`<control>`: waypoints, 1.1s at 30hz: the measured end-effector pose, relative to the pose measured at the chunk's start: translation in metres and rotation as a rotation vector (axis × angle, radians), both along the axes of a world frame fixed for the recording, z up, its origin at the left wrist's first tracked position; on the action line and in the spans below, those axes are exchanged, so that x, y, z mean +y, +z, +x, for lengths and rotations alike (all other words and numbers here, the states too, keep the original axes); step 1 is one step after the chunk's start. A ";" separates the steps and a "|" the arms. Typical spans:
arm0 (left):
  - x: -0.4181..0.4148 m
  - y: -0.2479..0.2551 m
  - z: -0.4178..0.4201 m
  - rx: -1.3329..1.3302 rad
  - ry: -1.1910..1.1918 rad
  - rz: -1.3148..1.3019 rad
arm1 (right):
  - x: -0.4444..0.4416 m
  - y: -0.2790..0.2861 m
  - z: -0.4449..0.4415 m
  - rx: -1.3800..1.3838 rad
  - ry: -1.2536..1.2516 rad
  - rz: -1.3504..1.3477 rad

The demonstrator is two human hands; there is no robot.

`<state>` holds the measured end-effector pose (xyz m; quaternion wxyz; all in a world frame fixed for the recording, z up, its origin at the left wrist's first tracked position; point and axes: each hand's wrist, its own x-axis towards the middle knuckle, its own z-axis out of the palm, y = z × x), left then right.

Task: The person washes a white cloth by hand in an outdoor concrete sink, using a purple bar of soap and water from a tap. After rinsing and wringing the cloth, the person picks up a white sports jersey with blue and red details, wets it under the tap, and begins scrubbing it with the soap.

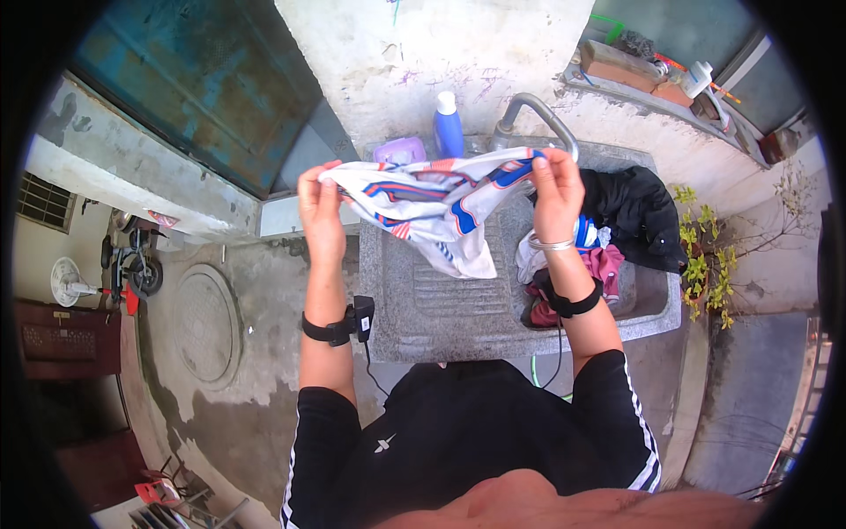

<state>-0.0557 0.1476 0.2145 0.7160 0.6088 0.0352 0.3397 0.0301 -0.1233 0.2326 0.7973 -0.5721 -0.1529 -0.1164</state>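
Note:
A white garment with blue, orange and grey stripes [423, 198] is stretched between my two hands above a stone laundry sink. My left hand [320, 198] pinches its left end between thumb and fingers. At the other end, my right hand [557, 192] grips a blue-edged part. The cloth sags in the middle, over the sink's ribbed washboard [456, 311]. Beneath my right forearm, the basin [651, 291] holds pink, white and blue clothes [601, 268]. A black garment [634, 205] drapes over the basin's back right side.
Behind the cloth stand a blue bottle with a white cap [449, 129], a purple soap dish [400, 151] and a curved metal faucet [535, 109]. A leafy plant [704, 258] grows right of the sink. On the left, a round manhole cover [208, 324] lies in the concrete floor.

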 end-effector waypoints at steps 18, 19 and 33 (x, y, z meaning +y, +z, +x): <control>-0.057 -0.147 -0.098 0.659 -0.578 0.740 | -0.014 -0.185 -0.022 -0.232 0.371 -1.382; -0.067 -0.160 -0.095 0.579 -0.638 0.898 | -0.004 -0.208 -0.024 -0.218 0.387 -1.435; -0.077 -0.107 -0.098 0.488 -0.164 0.536 | -0.060 -0.187 0.063 0.211 0.298 -0.787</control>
